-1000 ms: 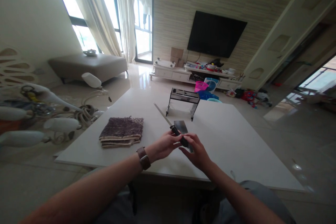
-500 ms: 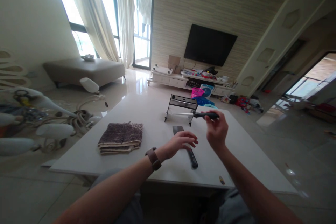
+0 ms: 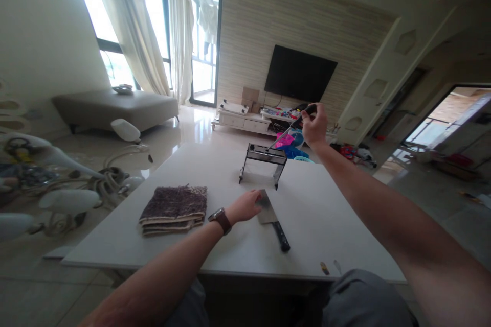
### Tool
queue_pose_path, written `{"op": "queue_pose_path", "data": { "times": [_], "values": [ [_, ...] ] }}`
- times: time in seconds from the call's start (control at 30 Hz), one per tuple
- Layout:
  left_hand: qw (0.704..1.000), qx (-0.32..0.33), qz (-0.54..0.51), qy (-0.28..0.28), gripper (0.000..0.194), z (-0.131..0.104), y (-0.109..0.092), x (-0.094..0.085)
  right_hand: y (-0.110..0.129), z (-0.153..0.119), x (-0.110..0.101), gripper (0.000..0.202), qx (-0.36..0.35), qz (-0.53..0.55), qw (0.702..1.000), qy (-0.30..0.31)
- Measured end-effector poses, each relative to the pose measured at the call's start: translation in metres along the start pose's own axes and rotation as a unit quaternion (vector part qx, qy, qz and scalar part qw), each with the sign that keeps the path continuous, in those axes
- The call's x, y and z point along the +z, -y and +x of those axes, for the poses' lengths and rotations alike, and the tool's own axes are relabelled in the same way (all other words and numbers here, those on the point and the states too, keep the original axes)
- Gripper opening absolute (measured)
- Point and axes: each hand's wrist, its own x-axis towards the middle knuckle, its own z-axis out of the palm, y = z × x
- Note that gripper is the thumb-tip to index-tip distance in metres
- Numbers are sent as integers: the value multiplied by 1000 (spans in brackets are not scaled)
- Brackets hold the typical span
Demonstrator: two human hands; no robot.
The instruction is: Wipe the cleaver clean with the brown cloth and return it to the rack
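Observation:
My right hand [image 3: 315, 125], raised over the far side of the table, grips the black handle of a sharpening steel [image 3: 282, 136]. The thin rod slants down to the left, its tip at the slotted top of a small black-and-silver knife stand [image 3: 266, 155]. Whether the tip has entered a slot is too small to tell. My left hand [image 3: 244, 206] wears a brown-strapped watch and holds nothing that I can see. Its loosely bent fingers are over the left edge of the blade of a cleaver [image 3: 269, 214], which lies with its black handle toward me.
A folded brown cloth [image 3: 174, 209] lies on the left of the white table [image 3: 230, 255]. A small yellow-and-black item [image 3: 324, 268] is at the near edge. Beyond the table are a pink and blue basket area and a television cabinet [image 3: 245, 121]; a lamp [image 3: 126, 130] stands left.
My right hand has risen and moved away from me, tilting the sharpening steel from level to slanting down. My left hand has drawn back left from above the cleaver's handle end.

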Motion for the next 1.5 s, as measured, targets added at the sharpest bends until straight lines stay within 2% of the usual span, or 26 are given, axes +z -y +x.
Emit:
{"op": "queue_pose_path", "data": {
  "times": [0.13,0.27,0.37,0.47,0.63,0.8,0.93,1.07,1.1,1.17,1.2,1.23,1.33,1.43,1.5],
  "values": [
    [1000,-9,-10,-15,20,1,14,-8,-8,-2,13,30,0,-18,1000,13],
    [1000,-13,-17,-20,18,1,18,-13,-13,4,30,27,6,-24,999,23],
    [1000,-12,-22,-17,17,1,16,-14,-14,14,51,35,41,-6,999,20],
    [999,-10,-32,-12,17,1,16,-12,-13,18,75,35,75,-15,995,55],
    [999,-16,-30,10,15,-7,24,-17,-17,-10,104,22,152,-95,968,176],
    [999,-29,-24,24,15,-13,37,-23,-36,-51,113,26,179,-108,954,213],
    [999,-28,-28,31,18,-14,43,-23,-44,-59,112,31,177,-103,949,241],
    [998,-32,-28,40,18,-14,42,-22,-38,-55,98,39,147,-93,953,248],
    [998,-32,-27,41,18,-14,41,-22,-35,-56,91,37,118,-98,957,248],
    [998,-32,-25,43,18,-15,40,-23,-31,-65,71,29,34,-130,948,289],
    [998,-33,-25,43,18,-15,39,-23,-30,-75,59,26,-8,-154,928,338],
    [998,-34,-25,43,18,-15,39,-23,-30,-88,47,26,-34,-186,886,423],
    [998,-39,-26,45,18,-15,39,-24,-34,-146,7,23,-33,-197,805,559],
    [998,-45,-24,44,19,-15,40,-24,-42,-211,-32,42,-18,-206,733,649],
    [998,-49,-23,45,19,-14,41,-24,-46,-243,-55,51,-11,-203,704,680]
  ]
}}
